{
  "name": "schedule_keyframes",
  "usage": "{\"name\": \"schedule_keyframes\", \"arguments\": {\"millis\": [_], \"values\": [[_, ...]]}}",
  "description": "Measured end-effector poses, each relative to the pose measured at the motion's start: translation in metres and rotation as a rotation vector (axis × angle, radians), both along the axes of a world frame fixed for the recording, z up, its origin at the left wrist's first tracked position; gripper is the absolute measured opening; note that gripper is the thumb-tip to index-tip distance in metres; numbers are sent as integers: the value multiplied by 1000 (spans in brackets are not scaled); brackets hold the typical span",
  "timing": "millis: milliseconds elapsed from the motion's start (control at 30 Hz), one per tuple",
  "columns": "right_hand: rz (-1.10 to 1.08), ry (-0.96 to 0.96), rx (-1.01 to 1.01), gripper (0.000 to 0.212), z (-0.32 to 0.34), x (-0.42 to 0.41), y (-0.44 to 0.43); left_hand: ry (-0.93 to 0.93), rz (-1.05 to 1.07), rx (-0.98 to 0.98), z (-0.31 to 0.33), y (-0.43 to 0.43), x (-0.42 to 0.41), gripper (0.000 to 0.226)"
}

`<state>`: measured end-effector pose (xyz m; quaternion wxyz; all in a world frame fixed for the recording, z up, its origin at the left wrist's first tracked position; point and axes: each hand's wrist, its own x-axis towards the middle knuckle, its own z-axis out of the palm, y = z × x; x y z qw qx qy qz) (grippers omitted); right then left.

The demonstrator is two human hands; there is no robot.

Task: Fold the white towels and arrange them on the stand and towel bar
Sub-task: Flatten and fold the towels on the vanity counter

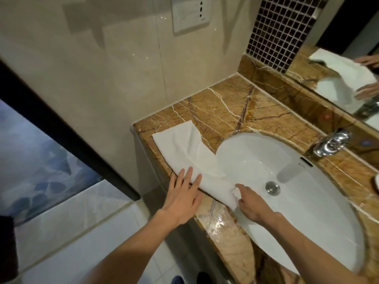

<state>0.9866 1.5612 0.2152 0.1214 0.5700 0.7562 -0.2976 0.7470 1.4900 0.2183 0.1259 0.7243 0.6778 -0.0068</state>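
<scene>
A white towel (184, 148) lies in a long strip along the front edge of the brown marble counter (235, 107), its near end draped over the rim of the white sink (297, 201). My left hand (182, 197) lies flat with straight fingers, the fingertips pressing the towel's front edge. My right hand (249, 203) pinches the towel's near corner over the sink rim. No stand or towel bar is in view.
A chrome tap (330, 143) stands behind the sink, with the drain (272, 187) in the bowl. A mirror (352, 64) at the back right reflects the towel and hands. Beige wall tiles with a socket plate (191, 14) rise on the left; the floor (71, 232) lies below.
</scene>
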Motion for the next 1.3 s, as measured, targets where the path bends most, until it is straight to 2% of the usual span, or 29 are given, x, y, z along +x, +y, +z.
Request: {"name": "schedule_keyframes", "arguments": {"millis": [100,267,467,667,767,833,933,1100,1200,1300], "values": [[-55,-34,-122,63,-14,13,-7,-31,60,-6,-1,-8,16,60],[-33,-43,-179,52,-29,28,-19,-50,127,-29,-1,-19,36,60],[98,-71,43,20,-33,39,-19,-45,144,-52,3,-24,48,59],[90,116,181,19,-3,50,-20,-40,168,-57,10,-31,57,60],[76,207,219,19,18,48,-22,-108,204,-56,14,-39,68,62],[84,246,252,19,31,43,-26,-241,242,-39,16,-47,78,59],[73,307,264,23,50,32,-33,-565,342,9,21,-58,97,44],[49,395,245,31,82,12,-40,-966,452,-125,26,-73,122,30],[29,395,186,31,95,0,-53,-1240,601,-166,32,-81,132,21],[-3,379,123,22,101,-6,-66,-1499,797,-193,36,-88,137,25]]}}
